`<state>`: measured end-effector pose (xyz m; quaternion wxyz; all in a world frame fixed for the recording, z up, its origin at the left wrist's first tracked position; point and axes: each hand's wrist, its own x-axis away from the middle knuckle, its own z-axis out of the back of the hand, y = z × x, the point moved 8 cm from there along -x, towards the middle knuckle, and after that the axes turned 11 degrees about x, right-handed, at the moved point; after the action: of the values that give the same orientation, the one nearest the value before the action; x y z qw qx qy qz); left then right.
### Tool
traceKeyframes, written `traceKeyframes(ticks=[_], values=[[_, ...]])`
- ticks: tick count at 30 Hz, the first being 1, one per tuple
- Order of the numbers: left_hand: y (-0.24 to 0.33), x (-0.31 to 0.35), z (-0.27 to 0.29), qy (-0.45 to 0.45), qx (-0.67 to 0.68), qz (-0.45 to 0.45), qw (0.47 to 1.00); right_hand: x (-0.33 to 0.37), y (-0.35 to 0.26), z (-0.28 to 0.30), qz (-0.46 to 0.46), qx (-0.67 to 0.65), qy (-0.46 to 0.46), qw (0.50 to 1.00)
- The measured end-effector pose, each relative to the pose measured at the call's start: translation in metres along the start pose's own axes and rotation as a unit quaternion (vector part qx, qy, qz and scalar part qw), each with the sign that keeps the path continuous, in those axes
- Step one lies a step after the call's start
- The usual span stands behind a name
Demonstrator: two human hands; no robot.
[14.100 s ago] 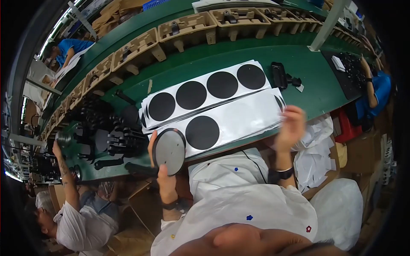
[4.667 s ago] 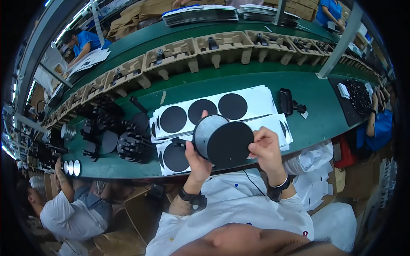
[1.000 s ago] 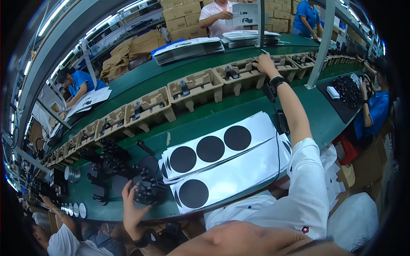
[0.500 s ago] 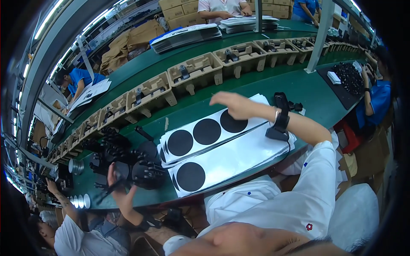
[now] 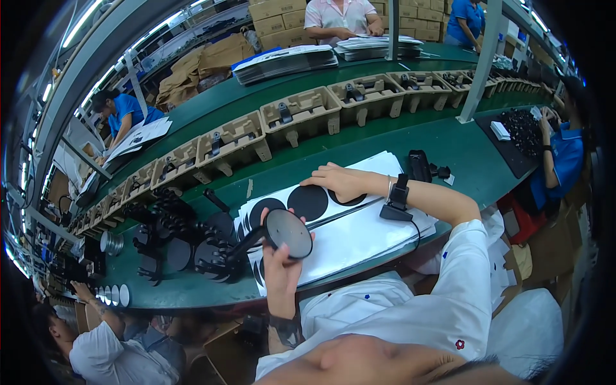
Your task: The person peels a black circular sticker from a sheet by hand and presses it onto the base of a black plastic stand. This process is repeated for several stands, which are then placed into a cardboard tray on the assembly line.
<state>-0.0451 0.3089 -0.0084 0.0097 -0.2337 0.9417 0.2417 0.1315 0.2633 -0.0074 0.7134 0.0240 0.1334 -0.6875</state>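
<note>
My left hand [image 5: 280, 273] grips a black stand with a round base [image 5: 289, 234]. The base's grey underside faces up, and its dark stem points left. My right hand [image 5: 340, 183] lies on the upper stack of white sheets [image 5: 378, 168], fingers stretched left and nothing visibly held in them. Its fingertips are beside a black round pad [image 5: 307, 203] on the top sheet; another black pad [image 5: 350, 200] is partly under the hand. The held base covers part of a lower white sheet [image 5: 366, 234] and its pad.
Several black stands [image 5: 183, 237] crowd the bench at left, near silver discs [image 5: 112, 243]. Cardboard trays [image 5: 298, 115] with black parts line the green bench. A metal post [image 5: 481, 70] rises at right, beyond a black device [image 5: 419, 166]. Co-workers sit or stand around.
My left hand has come right from the group of stands and now holds one over the sheets. My right hand has lowered onto the upper sheet.
</note>
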Motion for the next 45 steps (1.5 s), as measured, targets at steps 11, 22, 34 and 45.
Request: traceKeyframes(ticks=[11,22,34,45], values=[[-0.004,-0.030,0.064,0.175,0.138,0.009,0.975,0.029,0.000,0.033,0.012,0.014,0.045,0.999],[0.009,-0.027,0.058,0.147,0.122,0.001,0.982,0.228,-0.003,0.090,-0.338,-0.051,0.422,0.839],[-0.020,0.003,-0.028,-0.004,-0.024,0.047,0.999,0.089,-0.108,0.021,-0.211,-0.665,0.379,0.607],[0.000,0.013,-0.042,-0.037,-0.070,0.014,0.997,0.076,-0.123,0.005,-0.245,-0.711,0.375,0.543]])
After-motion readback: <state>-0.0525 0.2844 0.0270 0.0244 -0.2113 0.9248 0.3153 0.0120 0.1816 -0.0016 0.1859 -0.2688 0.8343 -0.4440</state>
